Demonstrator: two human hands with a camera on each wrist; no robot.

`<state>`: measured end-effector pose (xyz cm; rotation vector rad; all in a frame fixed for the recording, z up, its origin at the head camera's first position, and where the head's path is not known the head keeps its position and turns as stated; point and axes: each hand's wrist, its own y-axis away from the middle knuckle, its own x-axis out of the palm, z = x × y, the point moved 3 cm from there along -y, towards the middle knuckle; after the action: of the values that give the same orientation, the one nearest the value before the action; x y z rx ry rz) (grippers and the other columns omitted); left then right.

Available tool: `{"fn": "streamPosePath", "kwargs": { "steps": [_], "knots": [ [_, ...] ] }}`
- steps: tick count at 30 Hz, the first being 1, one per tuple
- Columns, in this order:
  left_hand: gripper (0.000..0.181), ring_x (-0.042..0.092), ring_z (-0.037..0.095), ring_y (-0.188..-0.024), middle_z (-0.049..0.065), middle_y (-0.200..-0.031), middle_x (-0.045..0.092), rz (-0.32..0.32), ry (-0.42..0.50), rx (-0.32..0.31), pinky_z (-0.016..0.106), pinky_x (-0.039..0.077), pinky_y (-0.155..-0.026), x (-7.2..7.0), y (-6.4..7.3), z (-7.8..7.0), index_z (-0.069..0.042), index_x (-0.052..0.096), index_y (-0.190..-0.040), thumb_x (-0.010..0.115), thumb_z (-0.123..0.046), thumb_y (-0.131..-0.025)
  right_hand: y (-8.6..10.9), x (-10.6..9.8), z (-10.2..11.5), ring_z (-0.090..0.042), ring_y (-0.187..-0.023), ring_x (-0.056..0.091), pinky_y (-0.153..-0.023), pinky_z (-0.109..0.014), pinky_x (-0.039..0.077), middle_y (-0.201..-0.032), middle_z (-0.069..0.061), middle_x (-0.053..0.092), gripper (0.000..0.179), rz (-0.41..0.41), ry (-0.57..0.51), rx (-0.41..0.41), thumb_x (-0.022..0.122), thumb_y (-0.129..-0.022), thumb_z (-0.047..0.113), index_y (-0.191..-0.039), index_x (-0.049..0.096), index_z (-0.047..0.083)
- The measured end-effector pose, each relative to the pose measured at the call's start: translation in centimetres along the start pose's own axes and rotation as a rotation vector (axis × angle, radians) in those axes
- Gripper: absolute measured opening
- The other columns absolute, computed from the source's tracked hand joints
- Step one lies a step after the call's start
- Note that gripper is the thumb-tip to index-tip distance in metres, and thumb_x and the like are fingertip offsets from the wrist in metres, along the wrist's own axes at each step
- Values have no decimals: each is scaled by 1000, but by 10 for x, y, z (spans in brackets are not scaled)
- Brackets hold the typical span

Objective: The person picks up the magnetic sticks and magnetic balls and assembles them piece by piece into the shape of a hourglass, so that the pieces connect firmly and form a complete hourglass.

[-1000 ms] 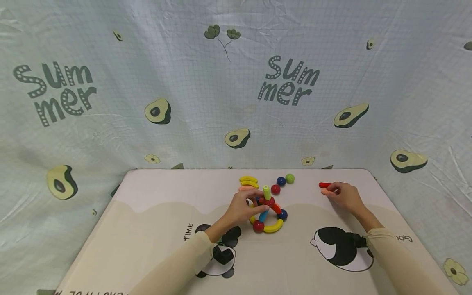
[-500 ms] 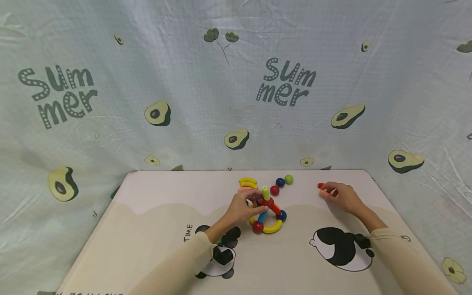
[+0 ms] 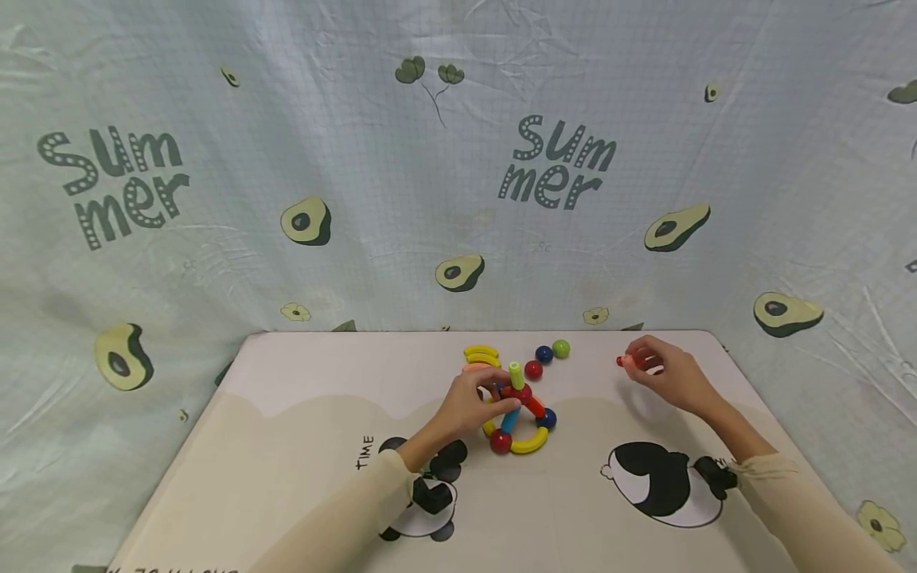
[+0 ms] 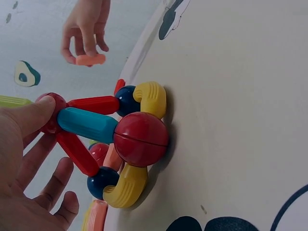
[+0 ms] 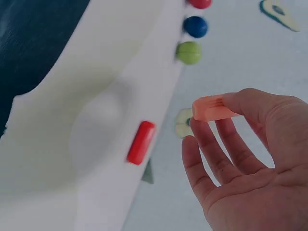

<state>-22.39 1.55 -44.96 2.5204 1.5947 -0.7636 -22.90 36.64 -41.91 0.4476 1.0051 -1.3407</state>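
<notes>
Head view: multicoloured ball-and-rod frame (image 3: 511, 420) stands on the table (image 3: 308, 366), left hand (image 3: 469, 407) at its top, lime rod (image 3: 517, 374) rising above the grip, yellow curved pieces (image 3: 530, 442) below. Left wrist view: thumb and a part-hidden finger hold the red top ball (image 4: 59, 103), lower fingers (image 4: 55, 185) loosely spread. Right wrist view: right hand (image 5: 250, 159) pinches short orange piece (image 5: 208, 109), fingertips narrowly parted; red rod (image 5: 141, 143) near the grip.

One rod (image 5: 208, 109) is plain orange, the backdrop (image 3: 372, 159) blue-grey and avocado-printed.
</notes>
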Motion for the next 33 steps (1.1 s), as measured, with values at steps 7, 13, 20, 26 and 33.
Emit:
{"fn": "streamPosePath", "kwargs": {
  "steps": [7, 13, 20, 26, 33],
  "knots": [
    [34, 63, 28, -97, 6, -112, 71, -12, 3, 12, 25, 52, -74, 1, 1, 1, -7, 73, -122, 80, -18, -91, 3, -3, 20, -28, -94, 71, -79, -21, 54, -104, -8, 73, 25, -29, -73, -5, 79, -92, 13, -112, 65, 9],
    [34, 63, 29, -96, 9, -114, 71, -9, 4, 16, 25, 52, -74, 1, 1, 2, -7, 72, -123, 80, -18, -91, 4, 1, 32, -15, -91, 68, -76, -20, 55, -101, -4, 71, 26, -50, -109, -29, 80, -90, 11, -111, 65, 11],
    [34, 63, 28, -95, 12, -115, 70, -2, 18, 9, 24, 51, -73, 0, 1, 2, -7, 72, -123, 80, -18, -92, 5, 6, 50, -19, -96, 70, -82, -15, 53, -102, -5, 72, 29, -18, -185, -33, 79, -90, 8, -114, 64, 8],
    [34, 63, 27, -95, 11, -115, 70, -1, 16, 18, 24, 51, -74, 0, 0, 5, -7, 72, -123, 80, -18, -91, 5, 13, 65, -26, -101, 71, -84, -15, 52, -108, -7, 70, 31, 5, -270, -19, 78, -91, 6, -118, 63, 7],
    [34, 63, 28, -94, 8, -115, 70, -1, 10, 28, 24, 52, -74, 0, -2, 6, -7, 72, -123, 80, -18, -91, 4, 26, 78, -24, -101, 71, -84, -17, 54, -111, -9, 69, 32, -8, -362, -48, 77, -92, 6, -121, 61, 5]
  ]
}}
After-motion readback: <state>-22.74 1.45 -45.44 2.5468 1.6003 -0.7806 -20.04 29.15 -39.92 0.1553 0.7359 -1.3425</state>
